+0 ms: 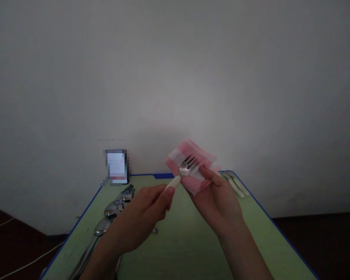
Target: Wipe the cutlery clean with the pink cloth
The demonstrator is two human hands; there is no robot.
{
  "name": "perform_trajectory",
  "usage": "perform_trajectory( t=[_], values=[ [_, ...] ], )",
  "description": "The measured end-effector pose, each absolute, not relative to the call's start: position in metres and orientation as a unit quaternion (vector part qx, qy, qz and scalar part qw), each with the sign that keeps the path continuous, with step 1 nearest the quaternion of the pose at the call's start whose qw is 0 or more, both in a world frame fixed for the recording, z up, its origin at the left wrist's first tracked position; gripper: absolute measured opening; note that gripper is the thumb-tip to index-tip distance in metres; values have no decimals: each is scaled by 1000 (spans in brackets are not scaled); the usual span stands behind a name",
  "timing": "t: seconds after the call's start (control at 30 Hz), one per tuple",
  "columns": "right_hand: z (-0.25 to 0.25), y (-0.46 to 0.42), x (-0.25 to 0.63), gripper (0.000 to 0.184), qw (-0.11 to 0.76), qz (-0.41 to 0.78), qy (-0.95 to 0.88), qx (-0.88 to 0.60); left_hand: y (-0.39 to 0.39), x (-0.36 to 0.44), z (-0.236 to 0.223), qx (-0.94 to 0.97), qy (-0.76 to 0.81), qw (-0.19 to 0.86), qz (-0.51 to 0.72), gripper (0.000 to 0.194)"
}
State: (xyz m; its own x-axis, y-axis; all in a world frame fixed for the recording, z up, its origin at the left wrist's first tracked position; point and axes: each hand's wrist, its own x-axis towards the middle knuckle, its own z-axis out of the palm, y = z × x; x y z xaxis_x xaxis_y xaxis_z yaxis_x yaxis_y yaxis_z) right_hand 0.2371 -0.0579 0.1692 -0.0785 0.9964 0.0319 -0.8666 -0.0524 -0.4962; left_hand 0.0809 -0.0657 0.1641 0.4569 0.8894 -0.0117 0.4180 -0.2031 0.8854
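Observation:
My left hand (151,210) grips the pale handle of a fork (184,169), its metal tines pointing up and to the right. Behind the tines is a folded pink and white cloth (189,149), held from below and the right by my right hand (218,194). My right thumb presses on the front of the cloth, close to the tines. Both hands are raised over the table, and the fork's head overlaps the cloth. The fingers of my right hand behind the cloth are hidden.
A green table (189,241) with a blue edge stands against a grey wall. Several metal spoons (100,225) and other cutlery lie at left, partly behind my left arm. Pale-handled cutlery (236,186) lies at the back right. A lit, blurred screen (116,167) stands at the back left.

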Motion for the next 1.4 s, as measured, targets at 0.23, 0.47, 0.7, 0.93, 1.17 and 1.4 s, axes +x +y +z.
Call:
perform_trajectory(
  t=[0.23,0.47,0.7,0.93,1.17,1.4],
  values=[
    [169,-65,225,24,750,608,-183,-184,-69,80,161,734,447,424,287,42],
    [156,-64,211,18,701,659,-185,-198,-62,86,157,750,462,366,301,42],
    [163,-59,231,25,706,653,-186,-201,-66,81,159,755,462,391,251,43],
    [157,-61,215,24,727,634,-143,-221,-63,83,158,764,463,377,245,42],
    [156,-56,219,26,694,675,-145,-202,-58,83,156,788,474,332,208,44],
    [153,-55,225,22,724,632,-168,-218,-45,79,151,830,469,275,122,42]
  ],
)
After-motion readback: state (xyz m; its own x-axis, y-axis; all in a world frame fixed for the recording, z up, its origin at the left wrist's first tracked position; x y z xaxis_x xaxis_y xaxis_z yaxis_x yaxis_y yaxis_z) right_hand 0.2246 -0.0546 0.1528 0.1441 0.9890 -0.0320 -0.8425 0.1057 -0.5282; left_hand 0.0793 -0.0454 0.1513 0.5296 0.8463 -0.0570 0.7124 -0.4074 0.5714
